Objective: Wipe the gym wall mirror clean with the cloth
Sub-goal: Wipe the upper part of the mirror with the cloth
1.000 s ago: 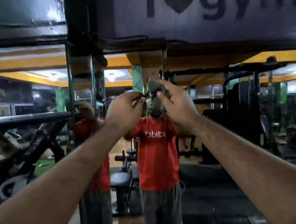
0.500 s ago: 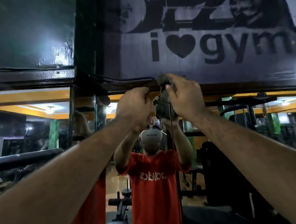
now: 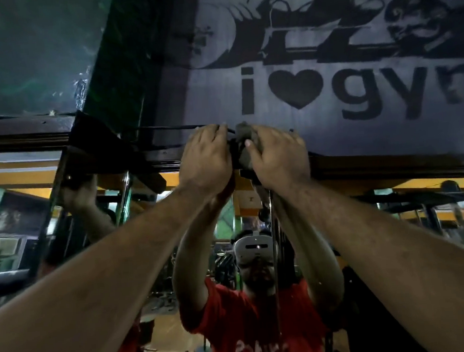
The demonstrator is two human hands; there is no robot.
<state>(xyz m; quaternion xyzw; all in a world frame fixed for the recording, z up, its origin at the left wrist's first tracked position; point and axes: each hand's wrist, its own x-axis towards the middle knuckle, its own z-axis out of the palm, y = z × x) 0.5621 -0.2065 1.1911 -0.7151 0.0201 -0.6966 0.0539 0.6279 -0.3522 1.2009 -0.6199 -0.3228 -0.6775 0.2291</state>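
Note:
Both my arms reach up to the top edge of the wall mirror. A bunched grey cloth sits between my two hands, right at the mirror's dark upper frame. My right hand grips the cloth with curled fingers. My left hand holds its left side, fingers curled over it. The glass below reflects a person in a red shirt with both arms raised. Most of the cloth is hidden by my fingers.
A painted "i love gym" sign fills the wall above the mirror. A dark corner post splits off a second mirror panel on the left. Gym machines and yellow ceiling beams show in the reflection.
Both hands have risen with the cloth from chest height on the glass to the mirror's top frame. The view has tilted upward, showing more of the sign.

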